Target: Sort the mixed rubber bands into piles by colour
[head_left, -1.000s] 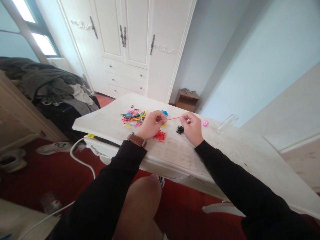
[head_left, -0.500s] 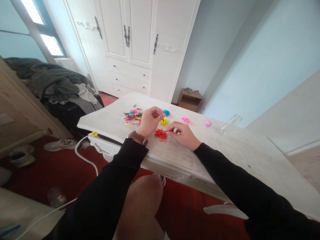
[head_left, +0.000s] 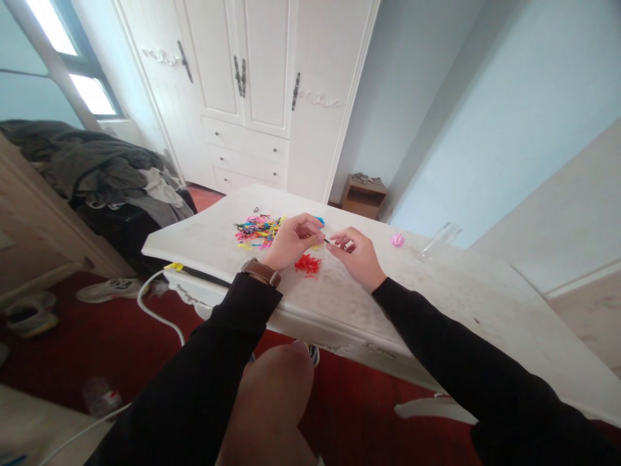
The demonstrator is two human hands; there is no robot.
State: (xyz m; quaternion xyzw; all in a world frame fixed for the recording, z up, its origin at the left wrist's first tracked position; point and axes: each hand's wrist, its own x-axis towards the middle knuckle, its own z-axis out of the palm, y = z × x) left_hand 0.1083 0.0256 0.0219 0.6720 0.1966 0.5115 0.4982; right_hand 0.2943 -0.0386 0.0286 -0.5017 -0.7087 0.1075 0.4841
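My left hand and my right hand meet over the white table, both in black sleeves, a brown watch on the left wrist. The left thumb and fingers pinch a small black band. The right fingertips close on its other end. A small heap of red bands lies just below the hands. A mixed heap of coloured bands lies left of the left hand, and a bit of blue shows behind it.
A pink band pile and a clear glass lying on its side sit right of my hands. A white wardrobe stands behind the table. Clothes are heaped at the left, shoes and a white cable on the red floor.
A second ago my hands stretched a red band between them. The right hand then dropped to the red heap. Now both hands pinch a small black band close together.
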